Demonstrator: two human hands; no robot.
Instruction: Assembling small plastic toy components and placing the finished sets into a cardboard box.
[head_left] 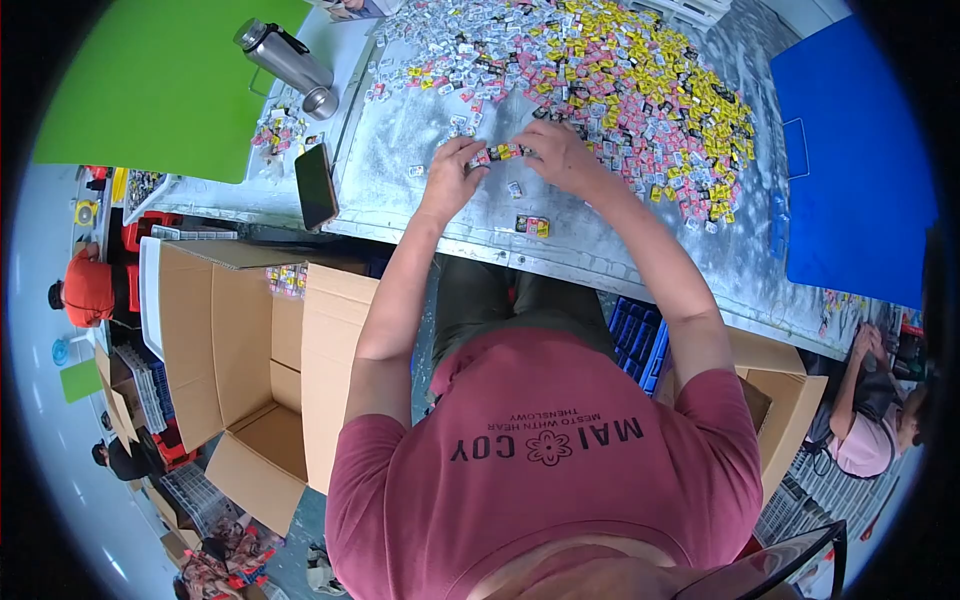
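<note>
A short row of small coloured plastic pieces [505, 152], with yellow, pink and black among them, lies between my hands just above or on the metal table. The fingers of my left hand [452, 180] are curled closed at its left end. My right hand [562, 157] pinches the right end, close to the big pile of small pieces [610, 90] in white, pink, yellow and black. Nearer to me lie a joined block of pieces [533, 226] and a single white piece [515, 189]. Another loose piece [416, 171] rests left of my left hand.
On the left stand a steel flask [285, 58] and a phone [315, 187] by a green panel [160, 80]. A blue panel [850, 160] borders the right side. Below the table are an open cardboard box [240, 350] and a blue crate [638, 340]. Other people sit farther off.
</note>
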